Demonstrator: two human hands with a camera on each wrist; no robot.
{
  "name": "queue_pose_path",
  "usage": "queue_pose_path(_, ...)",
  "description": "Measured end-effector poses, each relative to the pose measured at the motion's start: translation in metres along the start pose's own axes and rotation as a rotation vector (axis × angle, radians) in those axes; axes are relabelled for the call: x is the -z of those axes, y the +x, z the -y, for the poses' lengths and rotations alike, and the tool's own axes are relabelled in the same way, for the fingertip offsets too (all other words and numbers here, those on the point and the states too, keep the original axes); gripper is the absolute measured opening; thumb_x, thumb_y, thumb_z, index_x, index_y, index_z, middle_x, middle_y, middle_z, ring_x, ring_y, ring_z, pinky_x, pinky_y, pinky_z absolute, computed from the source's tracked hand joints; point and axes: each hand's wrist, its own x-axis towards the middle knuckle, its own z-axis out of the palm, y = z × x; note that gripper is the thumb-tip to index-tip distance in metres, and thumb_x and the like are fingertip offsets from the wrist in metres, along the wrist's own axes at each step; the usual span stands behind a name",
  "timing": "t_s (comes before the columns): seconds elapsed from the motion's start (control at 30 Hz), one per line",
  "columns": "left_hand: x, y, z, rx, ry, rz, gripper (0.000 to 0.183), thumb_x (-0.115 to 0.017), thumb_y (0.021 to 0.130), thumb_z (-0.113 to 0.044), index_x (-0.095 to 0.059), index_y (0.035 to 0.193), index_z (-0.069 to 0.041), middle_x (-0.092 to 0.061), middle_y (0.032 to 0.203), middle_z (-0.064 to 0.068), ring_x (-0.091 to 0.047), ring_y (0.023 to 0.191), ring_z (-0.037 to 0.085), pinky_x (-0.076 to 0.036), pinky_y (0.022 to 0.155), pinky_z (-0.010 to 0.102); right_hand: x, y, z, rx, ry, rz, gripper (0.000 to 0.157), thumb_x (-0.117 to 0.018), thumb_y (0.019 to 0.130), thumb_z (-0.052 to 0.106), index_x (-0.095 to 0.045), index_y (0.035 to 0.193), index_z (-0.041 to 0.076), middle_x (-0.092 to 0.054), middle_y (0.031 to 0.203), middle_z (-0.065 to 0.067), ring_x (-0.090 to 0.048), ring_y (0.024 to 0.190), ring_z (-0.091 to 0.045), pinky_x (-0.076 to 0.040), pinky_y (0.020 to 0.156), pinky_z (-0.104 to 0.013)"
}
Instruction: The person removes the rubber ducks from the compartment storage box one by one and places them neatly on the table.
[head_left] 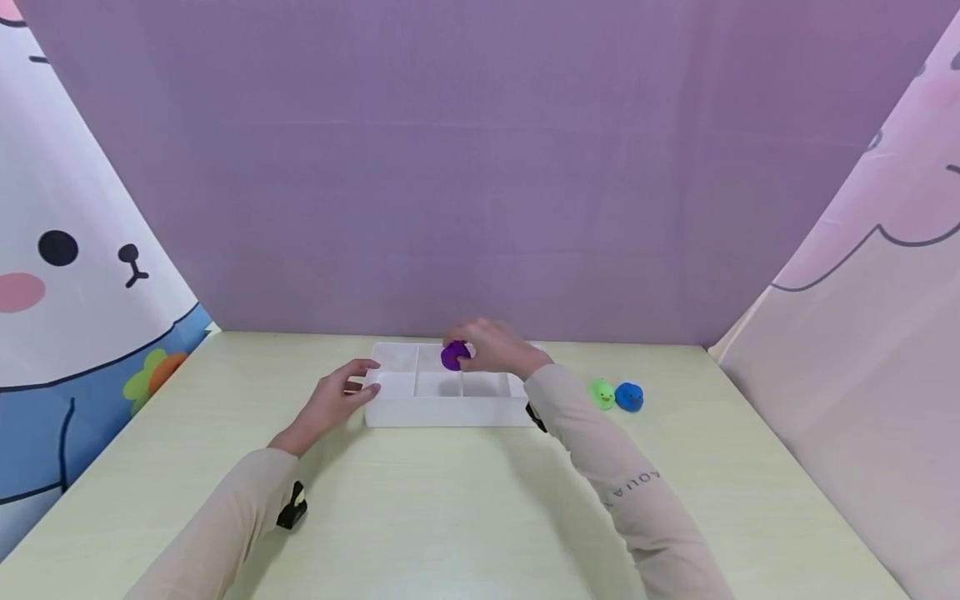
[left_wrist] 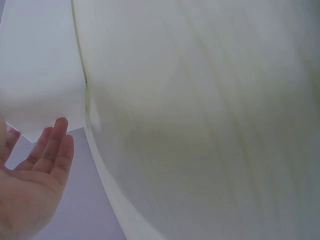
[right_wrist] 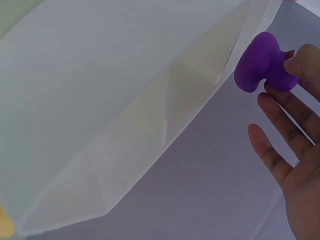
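A white divided box (head_left: 450,412) stands on the table, its compartments facing up. Over its middle, my right hand (head_left: 491,346) pinches a purple rubber duck (head_left: 454,356) between thumb and fingers. In the right wrist view the purple duck (right_wrist: 260,62) hangs by the box's rim, and the other fingers of the right hand (right_wrist: 300,150) are spread out. My left hand (head_left: 335,402) rests at the box's left end, thumb and fingers loosely extended against it. The left wrist view shows the left hand (left_wrist: 40,175) beside the box's white wall (left_wrist: 45,60).
Right of the box, partly beside my right sleeve, a green rubber duck (head_left: 602,393) and a blue rubber duck (head_left: 629,397) sit close together on the pale table (head_left: 435,508). A purple cloth (head_left: 480,183) rises behind the table. A yellow thing (right_wrist: 6,223) is cut off in the right wrist view.
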Motion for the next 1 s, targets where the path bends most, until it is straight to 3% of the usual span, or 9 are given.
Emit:
queue_pose_path(0.57, -0.002, -0.001, 0.001, 0.014, 0.001, 0.02, 0.042, -0.058, 0.09, -0.025, -0.048, 0.127, -0.008, -0.05, 0.125, 0.027, -0.058, 0.102, 0.04, -0.052, 0.084, 0.047, 0.007, -0.04, -0.031, 0.009, -0.003, -0.052, 0.026, -0.065, 0.079, 0.009, -0.066, 0.105, 0.012, -0.065, 0.104, -0.002, -0.059, 0.095, -0.018, -0.051, 0.083, -0.033)
queue_pose_path(1.0, -0.003, -0.001, 0.0, 0.024, -0.001, 0.027, 0.04, -0.058, 0.09, -0.024, -0.048, 0.127, -0.01, -0.05, 0.124, 0.026, -0.058, 0.103, 0.039, -0.052, 0.084, 0.046, 0.013, -0.074, -0.061, -0.049, -0.017, -0.082, 0.026, -0.067, 0.079, 0.009, -0.067, 0.104, 0.014, -0.065, 0.104, 0.0, -0.06, 0.095, -0.018, -0.053, 0.08, -0.033)
